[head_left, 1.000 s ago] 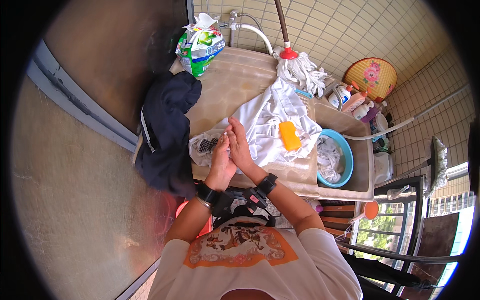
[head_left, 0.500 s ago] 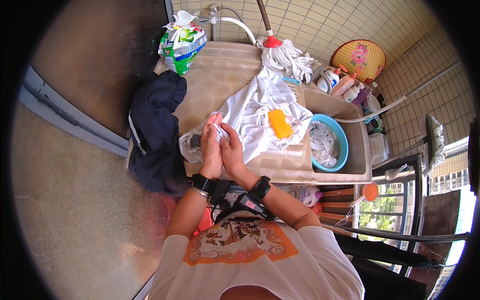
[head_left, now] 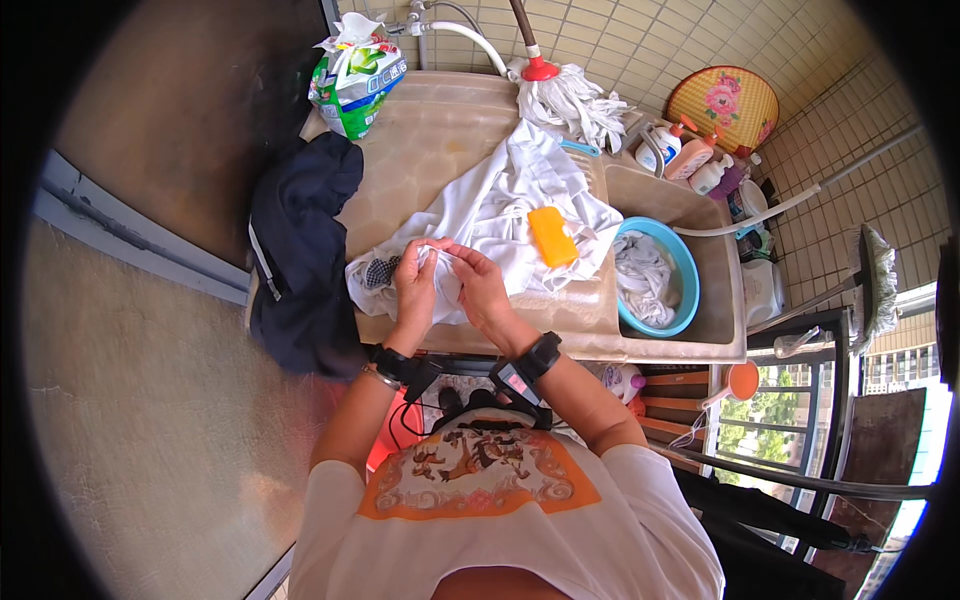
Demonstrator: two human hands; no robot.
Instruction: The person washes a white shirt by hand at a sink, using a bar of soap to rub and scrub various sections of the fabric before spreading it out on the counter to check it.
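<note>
A white garment (head_left: pixel 490 190) lies spread and rumpled over the stone washboard slab. My left hand (head_left: pixel 415 290) pinches a fold of it near its left end, beside a small dark checked patch (head_left: pixel 380 272). Close by on the right, my right hand (head_left: pixel 482 288) is closed on the same white cloth, fingertips almost meeting those of the left. An orange bar of soap (head_left: pixel 552 237) rests on the garment, right of both hands. The fingers hide part of the gripped fold.
Dark clothing (head_left: pixel 300 250) hangs over the slab's left edge. A detergent bag (head_left: pixel 355 85) stands at the back left, a mop head (head_left: pixel 570 105) behind. In the sink at right sits a blue basin (head_left: pixel 690 290) holding wet cloth. Pump bottles (head_left: pixel 690 157) line the back ledge.
My hands, pressed palm to palm around the cloth before, have come apart and now hold it by the fingertips. The whole view has shifted slightly.
</note>
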